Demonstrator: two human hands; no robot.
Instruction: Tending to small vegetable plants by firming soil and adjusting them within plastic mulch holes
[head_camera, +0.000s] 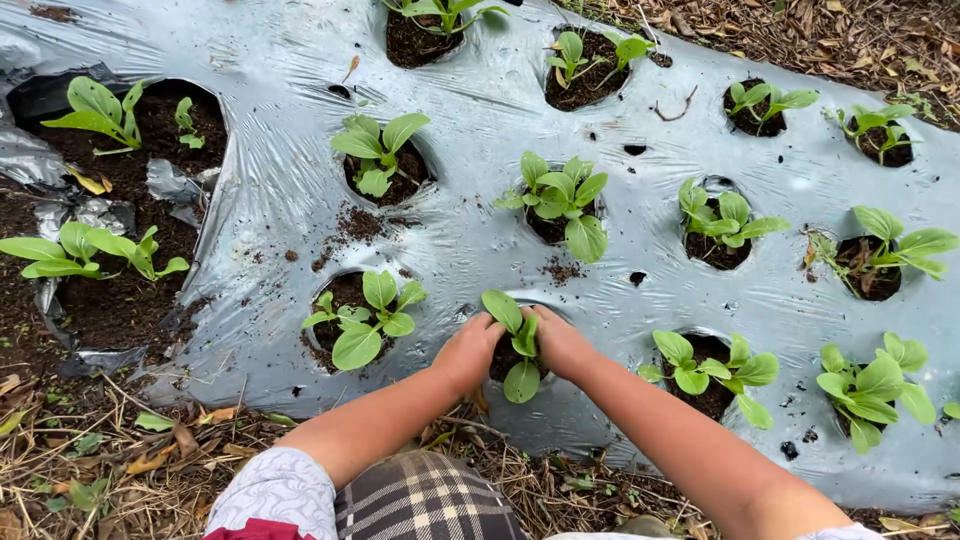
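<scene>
Silver plastic mulch (300, 180) over garden bed. Lower centre: left hand (466, 352), right hand (562, 343) cupped together around seedling (517, 340) in planting hole. Soft, fragile, light; likely best gripped at stem base.

Grey plastic mulch sheet (480, 110) over soil; dry leaf litter (100, 470) around; daylight.

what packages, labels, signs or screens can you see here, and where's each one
None in view: no package, label, sign or screen.
Only a grey plastic sheet with round planting holes covers the bed.
The left hand and right hand press either side of a green seedling in a near-row hole.
</scene>
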